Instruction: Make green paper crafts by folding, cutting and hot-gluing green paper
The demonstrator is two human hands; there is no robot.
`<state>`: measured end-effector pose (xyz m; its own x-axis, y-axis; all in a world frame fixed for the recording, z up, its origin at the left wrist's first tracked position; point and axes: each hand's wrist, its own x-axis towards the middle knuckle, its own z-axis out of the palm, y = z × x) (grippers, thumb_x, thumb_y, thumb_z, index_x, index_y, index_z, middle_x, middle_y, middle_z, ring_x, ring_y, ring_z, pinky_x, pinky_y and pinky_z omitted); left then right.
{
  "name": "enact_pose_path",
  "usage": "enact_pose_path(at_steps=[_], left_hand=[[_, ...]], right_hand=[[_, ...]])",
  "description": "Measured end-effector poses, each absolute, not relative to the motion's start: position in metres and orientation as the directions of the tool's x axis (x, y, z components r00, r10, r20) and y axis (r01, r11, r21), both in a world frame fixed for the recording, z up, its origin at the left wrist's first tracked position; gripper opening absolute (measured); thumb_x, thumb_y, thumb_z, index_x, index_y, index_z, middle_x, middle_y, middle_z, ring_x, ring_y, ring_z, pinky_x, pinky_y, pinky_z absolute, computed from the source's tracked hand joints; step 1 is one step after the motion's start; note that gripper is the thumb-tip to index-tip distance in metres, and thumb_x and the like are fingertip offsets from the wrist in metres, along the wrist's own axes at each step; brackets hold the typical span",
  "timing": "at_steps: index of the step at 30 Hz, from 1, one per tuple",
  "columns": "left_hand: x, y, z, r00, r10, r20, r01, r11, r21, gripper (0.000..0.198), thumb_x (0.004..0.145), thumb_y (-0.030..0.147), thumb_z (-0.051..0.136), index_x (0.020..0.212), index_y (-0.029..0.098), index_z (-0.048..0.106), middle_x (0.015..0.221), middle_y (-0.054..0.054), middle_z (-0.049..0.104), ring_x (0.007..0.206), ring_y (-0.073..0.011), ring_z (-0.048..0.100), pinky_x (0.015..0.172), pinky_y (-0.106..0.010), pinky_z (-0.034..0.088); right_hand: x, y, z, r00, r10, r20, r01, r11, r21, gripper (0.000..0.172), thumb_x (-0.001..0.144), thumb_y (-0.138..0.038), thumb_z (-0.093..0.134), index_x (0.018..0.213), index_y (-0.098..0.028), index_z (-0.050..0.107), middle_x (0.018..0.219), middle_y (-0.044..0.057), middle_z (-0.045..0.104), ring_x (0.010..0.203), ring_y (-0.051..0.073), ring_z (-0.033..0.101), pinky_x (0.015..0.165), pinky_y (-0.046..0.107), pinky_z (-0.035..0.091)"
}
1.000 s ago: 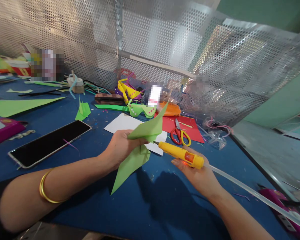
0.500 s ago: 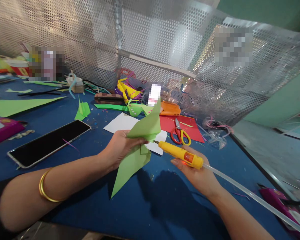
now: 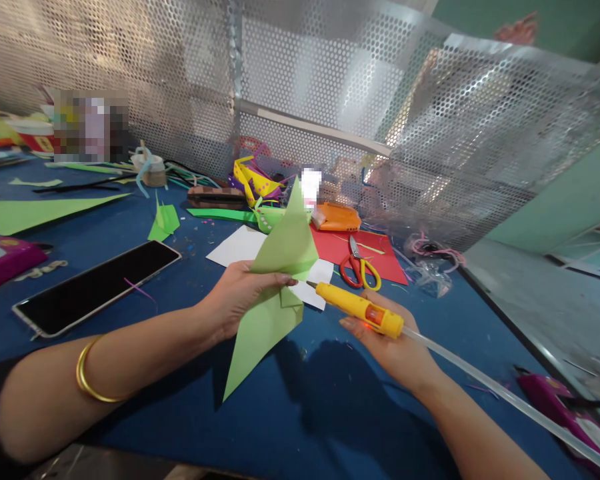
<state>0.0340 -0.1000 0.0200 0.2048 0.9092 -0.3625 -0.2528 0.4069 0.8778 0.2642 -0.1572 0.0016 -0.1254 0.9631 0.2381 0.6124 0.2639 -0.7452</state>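
A folded sheet of light green paper is pinched at its middle by my left hand, above the blue table. Its upper part points up and its lower part slants down toward me. My right hand is wrapped round a yellow hot glue gun, whose small light glows red. A long clear glue stick runs out of the gun's back end. The metal nozzle is close to the paper's right edge, by my left fingertips; whether they touch I cannot tell.
Scissors with red and yellow handles lie on red paper behind the glue gun. White paper lies behind my left hand, a phone to the left. A perforated metal panel rises at the back.
The upper part of the green paper has swung left and spread wider. My hands and the glue gun stay almost in place. At the upper right, another person's hand now shows.
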Motion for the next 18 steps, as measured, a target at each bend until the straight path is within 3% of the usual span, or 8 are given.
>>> enact_pose_path(at_steps=[8,13,15,18], left_hand=[[0.033,-0.099,0.019,0.2,0.901,-0.386,-0.25,0.428,0.869,0.024,0.06,0.015,0.081,0.083,0.009,0.076,0.065,-0.011,0.072,0.052,-0.0249,0.066,0.05,-0.038,0.058],[0.034,-0.097,0.017,0.182,0.891,-0.416,-0.213,0.449,0.868,0.024,0.059,0.015,0.082,0.081,0.007,0.075,0.064,-0.01,0.072,0.051,-0.0222,0.066,0.049,-0.031,0.056],[0.034,-0.098,0.017,0.184,0.882,-0.435,-0.204,0.467,0.861,0.026,0.058,0.015,0.083,0.082,0.007,0.075,0.064,-0.011,0.072,0.051,-0.0224,0.065,0.049,-0.032,0.056],[0.034,-0.099,0.019,0.175,0.87,-0.461,-0.193,0.49,0.85,0.029,0.057,0.015,0.083,0.084,0.007,0.074,0.065,-0.011,0.072,0.05,-0.0224,0.065,0.049,-0.033,0.057]], right_hand=[[0.266,-0.158,0.018,-0.171,0.965,0.197,0.414,0.252,-0.875,0.031,0.08,-0.049,0.064,0.078,-0.019,0.059,0.064,-0.001,0.056,0.055,0.011,0.05,0.05,0.025,0.04],[0.294,-0.138,0.02,0.204,0.972,0.116,0.413,0.022,-0.91,0.042,0.077,-0.056,0.063,0.084,-0.015,0.065,0.053,-0.001,0.054,0.046,0.01,0.047,0.041,0.022,0.034],[0.319,-0.125,0.016,0.329,0.934,0.138,0.437,-0.021,-0.899,0.038,0.074,-0.051,0.065,0.086,-0.015,0.065,0.055,0.0,0.056,0.046,0.012,0.05,0.041,0.023,0.036],[0.365,-0.108,0.011,0.408,0.885,0.227,0.597,-0.07,-0.799,0.034,0.07,-0.037,0.062,0.097,-0.016,0.063,0.061,0.001,0.061,0.051,0.015,0.056,0.046,0.025,0.044]])
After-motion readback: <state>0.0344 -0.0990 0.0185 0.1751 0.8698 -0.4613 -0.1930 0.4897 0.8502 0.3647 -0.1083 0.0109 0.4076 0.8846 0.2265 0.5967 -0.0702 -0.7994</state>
